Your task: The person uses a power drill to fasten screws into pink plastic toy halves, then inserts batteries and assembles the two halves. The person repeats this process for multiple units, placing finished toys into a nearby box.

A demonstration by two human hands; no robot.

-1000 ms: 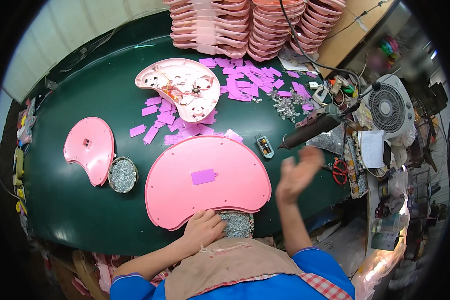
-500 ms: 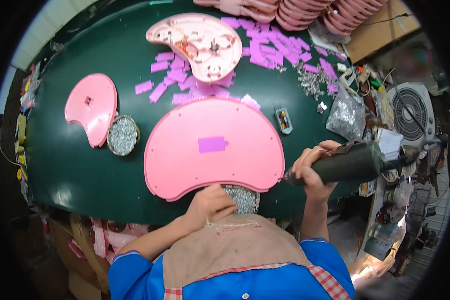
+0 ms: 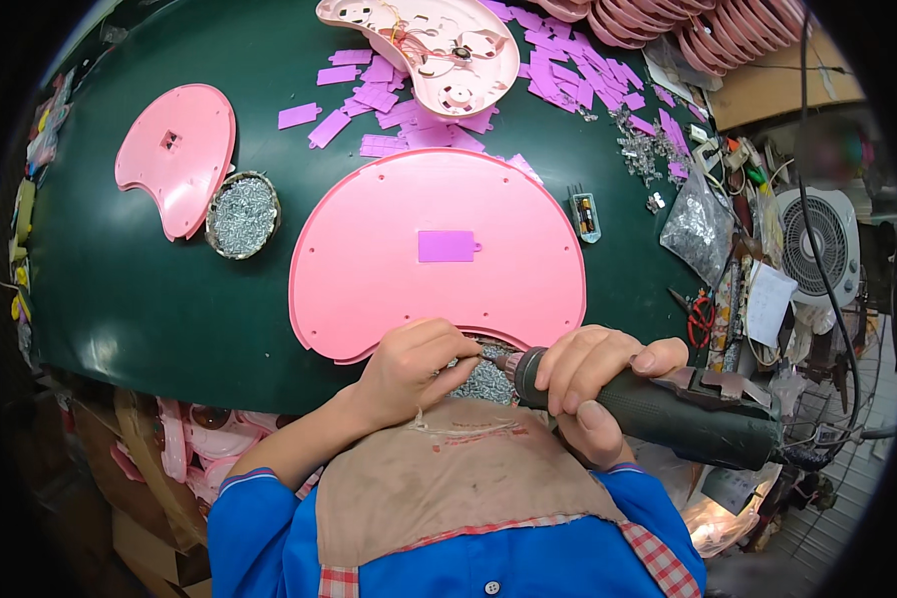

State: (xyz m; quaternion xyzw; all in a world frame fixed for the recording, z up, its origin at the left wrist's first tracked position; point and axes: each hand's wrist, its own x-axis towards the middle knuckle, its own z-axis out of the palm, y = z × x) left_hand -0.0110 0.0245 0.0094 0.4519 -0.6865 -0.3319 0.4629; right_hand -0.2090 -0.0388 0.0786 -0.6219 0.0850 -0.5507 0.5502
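Observation:
My right hand (image 3: 608, 379) is wrapped round a dark electric screwdriver (image 3: 658, 414), its nose pointing left. At the tip of its bit, the thumb and fingers of my left hand (image 3: 419, 364) are pinched together; what they hold is too small to make out. Just below both lies a container of small silvery screws (image 3: 485, 384), partly hidden by the hands and the apron. Beyond my hands a large pink kidney-shaped panel (image 3: 369, 259) lies flat, with small holes near its rim. A purple plastic cover (image 3: 447, 246) sits at its middle.
To the left are a smaller pink panel (image 3: 184, 145) and a round bowl of screws (image 3: 242, 216). A pink shell with wires (image 3: 439, 65) lies among scattered purple covers (image 3: 329, 128) at the back. A battery box (image 3: 585, 217), red-handled pliers (image 3: 701, 319) and a fan (image 3: 817, 244) are on the right.
My right hand has brought the screwdriver leftward from the panel's right corner to my left hand. My left hand has risen from over the screw container to the bit tip. The view has shifted.

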